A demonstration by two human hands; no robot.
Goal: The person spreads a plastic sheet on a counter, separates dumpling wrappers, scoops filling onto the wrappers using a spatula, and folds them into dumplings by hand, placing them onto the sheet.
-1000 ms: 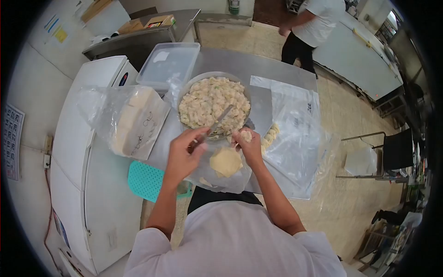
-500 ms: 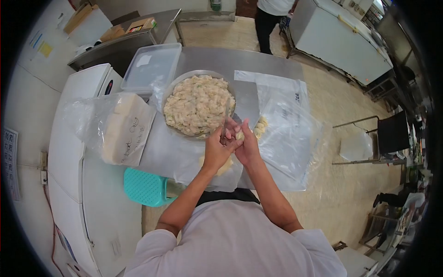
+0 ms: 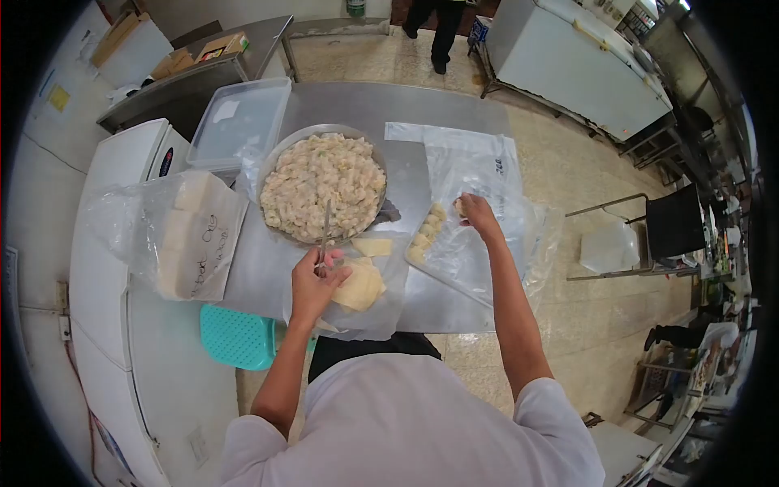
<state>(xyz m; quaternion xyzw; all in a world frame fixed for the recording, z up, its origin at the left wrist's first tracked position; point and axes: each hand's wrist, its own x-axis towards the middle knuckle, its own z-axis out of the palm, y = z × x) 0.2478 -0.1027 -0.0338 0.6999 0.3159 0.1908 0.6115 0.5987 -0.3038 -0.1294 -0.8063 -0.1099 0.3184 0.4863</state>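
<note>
My left hand is closed round a thin metal spreader, whose blade points away over the near rim of a large round bowl of chunky pale filling. Just right of that hand lies a stack of pale yellow dough wrappers on plastic sheeting, with a single wrapper beyond it. My right hand pinches a small filled dumpling over a clear plastic bag. Left of that hand, several finished dumplings sit in a row at the sheet's edge.
A plastic-wrapped block of wrappers lies at the table's left, with a lidded clear container behind it. A turquoise stool stands below. To the right is a chair. Another person's legs show at the back near a white freezer.
My hands were together by the bowl around a dumpling; now they are apart. The right has carried the dumpling right to the bag, the left has moved left with the spreader.
</note>
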